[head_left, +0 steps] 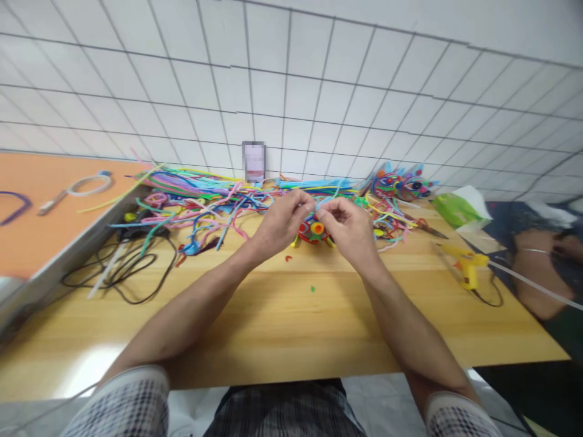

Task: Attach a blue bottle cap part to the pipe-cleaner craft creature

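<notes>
Fine work is done by left hand [285, 220] and right hand [350, 226] atop a toy [314, 232].
The toy is set on the surface [273, 321], pipe cleaners [194, 183] to its left, a glue gun [470, 265] to its right. Both hands are pinched narrow, seemingly on a blue strip [325, 201], though it is partly hidden. The strip is probably best steadied by one hand while shaped by the other.
</notes>
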Demonstrator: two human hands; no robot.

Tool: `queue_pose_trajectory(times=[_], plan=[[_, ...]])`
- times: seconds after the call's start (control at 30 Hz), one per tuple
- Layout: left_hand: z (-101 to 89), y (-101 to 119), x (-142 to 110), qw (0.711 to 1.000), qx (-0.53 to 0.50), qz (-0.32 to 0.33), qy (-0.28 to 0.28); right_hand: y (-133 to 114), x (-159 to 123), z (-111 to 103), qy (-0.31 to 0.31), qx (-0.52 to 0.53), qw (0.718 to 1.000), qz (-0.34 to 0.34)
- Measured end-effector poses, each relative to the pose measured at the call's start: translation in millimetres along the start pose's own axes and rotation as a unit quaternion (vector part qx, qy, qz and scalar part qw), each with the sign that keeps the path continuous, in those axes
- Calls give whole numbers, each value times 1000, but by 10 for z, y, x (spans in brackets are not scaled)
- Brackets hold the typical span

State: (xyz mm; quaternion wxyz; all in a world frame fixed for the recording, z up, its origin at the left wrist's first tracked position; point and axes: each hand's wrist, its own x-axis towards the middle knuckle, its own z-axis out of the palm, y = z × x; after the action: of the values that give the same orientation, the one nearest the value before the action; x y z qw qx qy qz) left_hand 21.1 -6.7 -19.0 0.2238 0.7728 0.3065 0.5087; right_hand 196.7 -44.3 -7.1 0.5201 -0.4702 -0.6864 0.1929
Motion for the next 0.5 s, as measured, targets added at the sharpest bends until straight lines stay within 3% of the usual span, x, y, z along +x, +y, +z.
queue_pose_trajectory(times=[0.17,0.3,0.4,0.5], plan=[[186,0,-88,992,-100,-35,71,52,-28,111,31,38,999,15],[350,-15,-161,963,-211,-124,114,101,-45,183,57,28,998,4],[339,-48,-144,957,-245,-137,68,105,-20,134,63,-23,998,-16],[187,-67,-69,986,-153,-65,-7,72,17,26,46,-91,993,-58]])
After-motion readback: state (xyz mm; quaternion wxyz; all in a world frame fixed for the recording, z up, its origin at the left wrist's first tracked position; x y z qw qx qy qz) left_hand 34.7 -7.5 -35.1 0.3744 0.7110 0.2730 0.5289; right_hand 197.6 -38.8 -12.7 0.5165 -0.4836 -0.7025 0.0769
